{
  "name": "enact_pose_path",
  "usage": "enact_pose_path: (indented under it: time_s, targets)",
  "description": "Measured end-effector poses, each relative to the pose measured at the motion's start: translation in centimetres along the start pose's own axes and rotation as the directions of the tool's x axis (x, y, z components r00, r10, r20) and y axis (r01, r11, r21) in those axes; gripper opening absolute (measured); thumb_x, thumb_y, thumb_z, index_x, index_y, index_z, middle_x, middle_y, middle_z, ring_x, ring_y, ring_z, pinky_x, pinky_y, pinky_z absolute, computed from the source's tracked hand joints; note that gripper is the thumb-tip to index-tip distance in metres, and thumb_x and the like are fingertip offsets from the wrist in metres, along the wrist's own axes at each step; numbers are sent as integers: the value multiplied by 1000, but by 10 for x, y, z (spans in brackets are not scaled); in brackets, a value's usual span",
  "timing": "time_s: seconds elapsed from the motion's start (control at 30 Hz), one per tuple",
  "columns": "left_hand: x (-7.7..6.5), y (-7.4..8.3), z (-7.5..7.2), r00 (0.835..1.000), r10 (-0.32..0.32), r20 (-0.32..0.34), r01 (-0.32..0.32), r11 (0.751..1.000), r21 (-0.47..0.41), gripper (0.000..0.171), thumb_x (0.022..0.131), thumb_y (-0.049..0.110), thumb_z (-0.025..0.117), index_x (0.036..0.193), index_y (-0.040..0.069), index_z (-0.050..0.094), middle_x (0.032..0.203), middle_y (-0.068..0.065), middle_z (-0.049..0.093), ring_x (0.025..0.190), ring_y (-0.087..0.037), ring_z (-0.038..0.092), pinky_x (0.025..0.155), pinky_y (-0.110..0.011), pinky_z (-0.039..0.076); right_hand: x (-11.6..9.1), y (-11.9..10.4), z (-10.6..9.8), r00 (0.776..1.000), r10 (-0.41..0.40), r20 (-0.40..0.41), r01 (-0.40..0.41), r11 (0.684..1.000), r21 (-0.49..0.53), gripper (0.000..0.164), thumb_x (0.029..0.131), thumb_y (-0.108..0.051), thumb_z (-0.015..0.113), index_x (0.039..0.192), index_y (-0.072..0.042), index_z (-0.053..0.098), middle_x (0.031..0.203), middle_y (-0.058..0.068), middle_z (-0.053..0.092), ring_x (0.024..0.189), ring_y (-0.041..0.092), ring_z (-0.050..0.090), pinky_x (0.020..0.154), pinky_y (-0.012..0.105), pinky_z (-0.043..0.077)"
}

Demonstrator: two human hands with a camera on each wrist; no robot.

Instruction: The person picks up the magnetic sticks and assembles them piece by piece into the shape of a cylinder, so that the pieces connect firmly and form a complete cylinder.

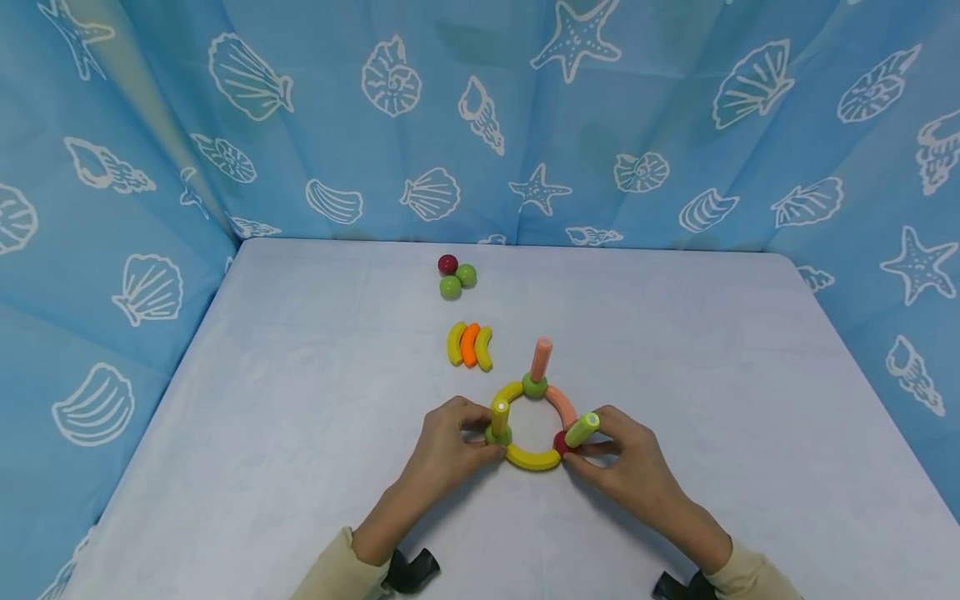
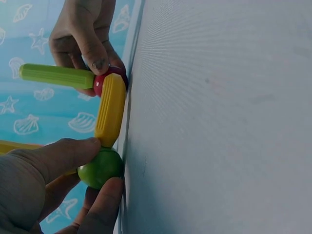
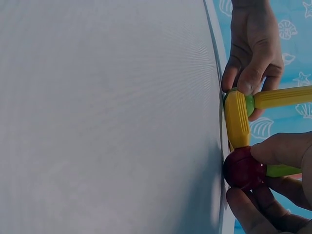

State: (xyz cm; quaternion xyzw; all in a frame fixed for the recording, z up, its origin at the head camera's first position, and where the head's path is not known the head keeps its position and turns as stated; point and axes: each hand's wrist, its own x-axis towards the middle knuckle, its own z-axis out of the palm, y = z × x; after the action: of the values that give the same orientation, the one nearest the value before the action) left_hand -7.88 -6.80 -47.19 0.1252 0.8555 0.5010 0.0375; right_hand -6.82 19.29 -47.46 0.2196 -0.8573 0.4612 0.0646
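Note:
A ring of curved rods lies on the white table, joined by balls: a front yellow curved rod (image 1: 534,460), a left yellow curved rod (image 1: 510,392) and a pink curved rod (image 1: 562,403). My left hand (image 1: 453,442) pinches the left green ball (image 2: 101,168), from which a straight yellow rod (image 1: 500,417) rises. On the other side, my right hand (image 1: 633,458) grips the dark red ball (image 3: 241,168), which carries a light green rod (image 1: 582,429) tilted to the right. The back green ball (image 1: 534,385) bears an upright pink rod (image 1: 541,360), away from both hands.
Behind the ring lie two yellow curved pieces with an orange curved piece (image 1: 469,345) between them. Farther back sit a loose red ball (image 1: 447,265) and two green balls (image 1: 450,287). A blue shell-patterned curtain (image 1: 450,125) borders the table (image 1: 300,333).

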Motion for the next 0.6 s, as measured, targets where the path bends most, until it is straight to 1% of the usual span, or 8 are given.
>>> enact_pose_path:
  time_s: [0.4, 0.6]
  targets:
    - [0, -2, 0, 1000, 18, 4, -18, 1000, -11, 31, 75, 4, 86, 103, 2, 75, 94, -2, 61, 89, -16, 65, 80, -25, 57, -1, 0, 1, 1000, -8, 10, 8, 1000, -14, 40, 69, 10, 86, 97, -14, 68, 93, -10, 60, 88, 10, 66, 67, 25, 59]
    - [0, 0, -1, 1000, 6, 7, -6, 1000, -9, 30, 76, 5, 86, 104, 4, 75, 94, 1, 61, 89, -14, 64, 79, -21, 55, 0, -2, 0, 1000, -9, 11, 9, 999, -33, 37, 72, 9, 85, 96, -15, 69, 93, -11, 60, 87, 9, 66, 67, 25, 59]
